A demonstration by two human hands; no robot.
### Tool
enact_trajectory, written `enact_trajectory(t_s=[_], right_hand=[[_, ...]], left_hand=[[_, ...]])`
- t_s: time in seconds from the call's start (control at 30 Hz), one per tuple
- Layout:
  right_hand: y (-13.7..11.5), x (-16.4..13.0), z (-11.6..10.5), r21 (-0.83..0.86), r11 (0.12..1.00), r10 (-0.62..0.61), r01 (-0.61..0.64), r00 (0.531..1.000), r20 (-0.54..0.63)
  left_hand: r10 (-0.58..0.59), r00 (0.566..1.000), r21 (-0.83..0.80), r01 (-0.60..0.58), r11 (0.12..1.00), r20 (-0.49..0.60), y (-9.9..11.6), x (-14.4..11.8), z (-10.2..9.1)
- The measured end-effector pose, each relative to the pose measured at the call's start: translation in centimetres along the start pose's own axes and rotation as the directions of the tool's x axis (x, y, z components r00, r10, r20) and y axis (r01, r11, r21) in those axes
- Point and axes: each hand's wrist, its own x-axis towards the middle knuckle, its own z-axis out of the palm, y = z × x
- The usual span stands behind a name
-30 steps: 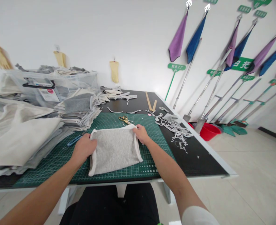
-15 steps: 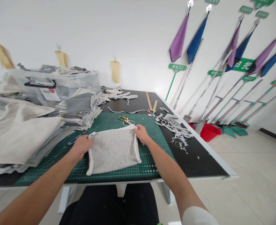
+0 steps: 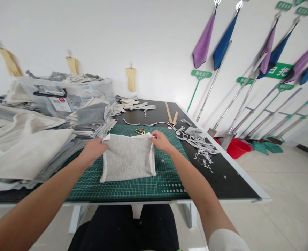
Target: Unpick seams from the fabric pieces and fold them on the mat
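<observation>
A grey fabric piece [image 3: 128, 158] with white trim along its sides hangs from both my hands over the green cutting mat [image 3: 133, 188]. My left hand [image 3: 93, 150] pinches its upper left corner. My right hand [image 3: 160, 140] pinches the upper right corner. The top edge is lifted off the mat while the lower edge still rests on it. Gold-handled scissors [image 3: 140, 131] lie on the mat just behind the fabric.
Stacks of cream and grey fabric [image 3: 25, 146] fill the table's left side, with a clear plastic bin [image 3: 62, 96] behind them. White trim scraps [image 3: 198, 144] litter the black tabletop on the right. Wooden rulers [image 3: 170, 114] lie farther back. A red basin [image 3: 236, 147] and mops stand by the wall.
Both hands have shifted to the fabric's top corners and raised its far edge off the mat. The view has tilted slightly.
</observation>
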Motion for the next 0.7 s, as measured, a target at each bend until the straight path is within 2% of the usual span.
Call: enact_trajectory(t_s=[0.13, 0.23, 0.3, 0.37, 0.47, 0.5, 0.57, 0.7], right_hand=[[-2.3, 0.9, -1.9, -0.059, 0.99, -0.129, 0.127, 0.991, -0.028], [-3.6, 0.4, -3.4, -0.106, 0.965, -0.249, 0.242, 0.966, -0.064], [-4.1, -0.8, -4.2, -0.154, 0.925, -0.358, 0.347, 0.932, -0.052], [-4.3, -2.7, -4.9, -0.186, 0.877, -0.448, 0.442, 0.894, 0.011], [-4.1, -6.3, -5.6, -0.201, 0.823, -0.501, 0.531, 0.846, 0.181], [-3.9, -7.5, -5.7, -0.21, 0.81, -0.502, 0.547, 0.833, 0.235], [-3.7, -9.8, -5.7, -0.232, 0.786, -0.486, 0.573, 0.805, 0.341], [-3.6, -13.4, -4.6, -0.306, 0.719, -0.459, 0.624, 0.758, 0.464]], left_hand=[[0.149, 0.987, 0.147, -0.139, 0.979, -0.059, 1.4, 0.4, -2.1], [0.271, 0.954, 0.234, -0.237, 0.943, -0.126, 1.7, 0.1, -3.5], [0.369, 0.917, 0.263, -0.321, 0.91, -0.154, 1.4, -0.4, -4.0], [0.516, 0.842, 0.286, -0.461, 0.84, -0.156, 0.5, -1.1, -4.2], [0.732, 0.673, 0.273, -0.689, 0.672, -0.105, -1.5, -2.7, -3.7], [0.769, 0.634, 0.258, -0.732, 0.63, -0.08, -2.2, -3.3, -3.4], [0.812, 0.583, 0.247, -0.786, 0.567, -0.007, -3.4, -4.7, -2.5], [0.842, 0.526, 0.253, -0.836, 0.487, 0.119, -4.7, -7.3, -1.0]])
